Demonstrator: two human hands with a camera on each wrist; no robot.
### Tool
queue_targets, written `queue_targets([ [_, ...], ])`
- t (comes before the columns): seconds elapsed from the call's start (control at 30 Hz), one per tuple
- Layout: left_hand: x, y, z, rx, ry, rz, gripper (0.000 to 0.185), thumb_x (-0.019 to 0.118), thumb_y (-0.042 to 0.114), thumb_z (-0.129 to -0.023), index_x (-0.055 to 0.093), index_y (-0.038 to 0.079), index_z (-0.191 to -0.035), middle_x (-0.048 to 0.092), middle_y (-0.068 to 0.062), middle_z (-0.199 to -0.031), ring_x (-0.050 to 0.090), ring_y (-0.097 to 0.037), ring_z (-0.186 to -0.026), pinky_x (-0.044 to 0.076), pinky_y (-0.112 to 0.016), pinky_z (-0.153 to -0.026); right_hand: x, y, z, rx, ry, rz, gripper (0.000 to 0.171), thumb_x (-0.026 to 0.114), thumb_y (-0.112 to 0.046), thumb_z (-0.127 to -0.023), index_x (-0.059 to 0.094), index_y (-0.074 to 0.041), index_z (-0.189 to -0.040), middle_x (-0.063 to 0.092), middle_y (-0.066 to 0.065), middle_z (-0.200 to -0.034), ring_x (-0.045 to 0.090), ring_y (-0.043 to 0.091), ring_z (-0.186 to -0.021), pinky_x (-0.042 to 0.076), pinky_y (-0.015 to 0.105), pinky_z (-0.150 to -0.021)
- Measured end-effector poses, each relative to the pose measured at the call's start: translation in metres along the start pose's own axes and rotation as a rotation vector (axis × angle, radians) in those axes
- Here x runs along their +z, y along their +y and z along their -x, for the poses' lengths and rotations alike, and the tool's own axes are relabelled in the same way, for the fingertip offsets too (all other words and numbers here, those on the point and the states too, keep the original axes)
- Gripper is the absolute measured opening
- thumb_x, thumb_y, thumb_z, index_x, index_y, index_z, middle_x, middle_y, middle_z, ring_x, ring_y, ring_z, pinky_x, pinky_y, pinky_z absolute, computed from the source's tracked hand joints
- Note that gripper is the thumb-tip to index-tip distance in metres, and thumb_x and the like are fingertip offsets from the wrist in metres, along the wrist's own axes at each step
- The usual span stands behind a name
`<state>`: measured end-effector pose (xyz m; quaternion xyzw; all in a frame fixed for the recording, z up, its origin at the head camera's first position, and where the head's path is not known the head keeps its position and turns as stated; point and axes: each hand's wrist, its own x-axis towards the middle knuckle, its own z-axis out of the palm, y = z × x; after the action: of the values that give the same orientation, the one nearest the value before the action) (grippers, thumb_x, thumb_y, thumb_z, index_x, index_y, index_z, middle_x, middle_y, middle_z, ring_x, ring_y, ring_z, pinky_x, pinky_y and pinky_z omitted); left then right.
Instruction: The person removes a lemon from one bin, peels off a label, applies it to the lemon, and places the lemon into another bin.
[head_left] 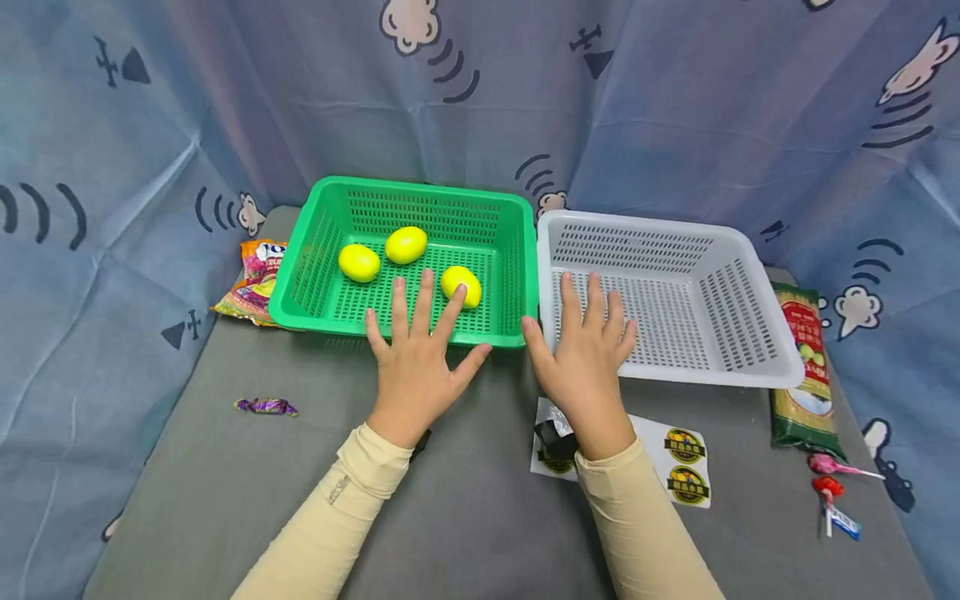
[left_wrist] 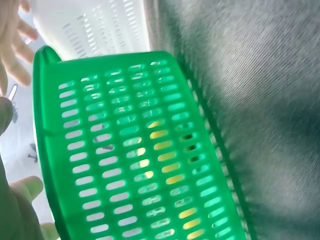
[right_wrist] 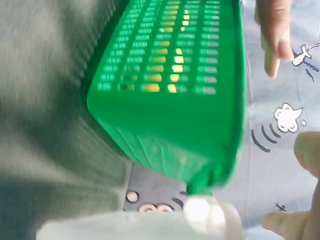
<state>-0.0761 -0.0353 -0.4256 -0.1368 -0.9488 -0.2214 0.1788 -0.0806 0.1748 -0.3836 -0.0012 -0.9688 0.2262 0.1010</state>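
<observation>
Head view: both hands' grip open, left hand point(head_left: 416, 354) over green slotted basket point(head_left: 330, 312), right hand point(head_left: 588, 358) beside.

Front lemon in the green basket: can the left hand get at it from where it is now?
Probably yes. The left hand hovers open over the green basket's near rim, fingertips right beside the front lemon. The basket is open-topped, nothing covers the lemon, and the other two lemons lie farther back.

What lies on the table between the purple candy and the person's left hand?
Nothing: in the head view the grey tabletop is bare between the purple candy and the left hand.
</observation>
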Motion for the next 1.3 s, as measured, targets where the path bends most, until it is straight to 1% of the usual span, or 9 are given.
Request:
queue_targets([
  [0.27,-0.002,-0.002,0.002,-0.028,-0.009,0.009,0.081,0.057,0.068,-0.100,0.035,0.030,-0.167,0.010,-0.006,-0.178,0.000,-0.038,-0.162,0.007,-0.079,-0.115,0.000,-0.008,0.010,-0.041,0.019,-0.009,0.082,0.060,-0.052,-0.104,0.031,-0.010,-0.168,0.016,0.022,-0.173,0.005,0.048,-0.157,0.000,0.073,-0.119],
  [0.43,-0.003,-0.004,0.002,-0.022,0.004,0.014,0.081,0.058,0.066,-0.100,0.036,0.028,-0.167,0.013,-0.008,-0.177,0.004,-0.041,-0.161,0.009,-0.080,-0.114,0.001,-0.009,0.015,-0.054,0.038,-0.030,0.082,0.063,-0.049,-0.103,0.032,-0.008,-0.167,0.017,0.025,-0.172,0.008,0.050,-0.155,0.003,0.073,-0.119],
  [0.7,-0.010,-0.006,-0.002,-0.031,0.014,0.030,0.081,0.058,0.066,-0.100,0.035,0.028,-0.168,0.009,-0.007,-0.178,-0.001,-0.038,-0.162,0.006,-0.080,-0.115,0.000,-0.014,0.013,-0.075,0.046,-0.037,0.080,0.064,-0.047,-0.103,0.034,-0.007,-0.166,0.017,0.025,-0.171,0.009,0.050,-0.155,0.008,0.072,-0.119],
  [0.83,-0.015,-0.011,-0.011,-0.031,0.025,0.040,0.081,0.056,0.067,-0.100,0.035,0.028,-0.168,0.012,-0.009,-0.177,0.000,-0.040,-0.161,0.007,-0.081,-0.114,0.000,-0.020,0.011,-0.083,0.021,-0.038,0.079,0.063,-0.047,-0.104,0.034,-0.010,-0.167,0.016,0.024,-0.172,0.009,0.050,-0.155,0.008,0.071,-0.120],
  [0.93,-0.023,-0.016,-0.026,-0.050,0.011,0.087,0.079,0.053,0.067,-0.102,0.034,0.028,-0.168,0.013,-0.011,-0.177,0.001,-0.041,-0.161,0.009,-0.080,-0.114,0.002,-0.028,0.007,-0.102,-0.019,-0.054,0.078,0.064,-0.047,-0.104,0.033,-0.016,-0.168,0.014,0.023,-0.173,0.008,0.048,-0.156,0.009,0.071,-0.121],
  [1.03,-0.034,-0.017,-0.049,-0.100,-0.084,0.184,0.075,0.047,0.068,-0.104,0.030,0.034,-0.169,0.007,-0.011,-0.177,0.000,-0.043,-0.160,0.014,-0.079,-0.115,0.006,-0.037,0.003,-0.124,-0.067,-0.066,0.075,0.063,-0.047,-0.105,0.033,-0.021,-0.168,0.012,0.026,-0.173,0.008,0.049,-0.156,0.013,0.071,-0.122],
  [1.1,-0.041,-0.016,-0.067,-0.148,-0.192,0.246,0.072,0.044,0.070,-0.104,0.029,0.040,-0.168,0.001,-0.010,-0.178,-0.002,-0.046,-0.159,0.019,-0.078,-0.115,0.009,-0.042,0.004,-0.134,-0.093,-0.049,0.074,0.064,-0.047,-0.105,0.035,-0.022,-0.168,0.012,0.029,-0.172,0.011,0.052,-0.155,0.017,0.070,-0.121],
  [1.2,-0.044,-0.013,-0.095,-0.225,-0.354,0.322,0.069,0.047,0.069,-0.104,0.032,0.044,-0.166,-0.002,-0.012,-0.177,-0.001,-0.053,-0.157,0.026,-0.076,-0.114,0.015,-0.049,0.011,-0.125,-0.119,-0.040,0.070,0.066,-0.045,-0.105,0.041,-0.020,-0.165,0.014,0.035,-0.169,0.016,0.055,-0.153,0.027,0.070,-0.119],
  [1.3,-0.037,-0.013,-0.119,-0.278,-0.494,0.333,0.068,0.054,0.062,-0.104,0.038,0.037,-0.166,0.013,-0.018,-0.175,0.009,-0.053,-0.156,0.029,-0.071,-0.116,0.020,-0.054,0.020,-0.110,-0.128,-0.029,0.062,0.068,-0.041,-0.105,0.052,-0.017,-0.159,0.020,0.039,-0.165,0.022,0.057,-0.150,0.033,0.068,-0.116],
])
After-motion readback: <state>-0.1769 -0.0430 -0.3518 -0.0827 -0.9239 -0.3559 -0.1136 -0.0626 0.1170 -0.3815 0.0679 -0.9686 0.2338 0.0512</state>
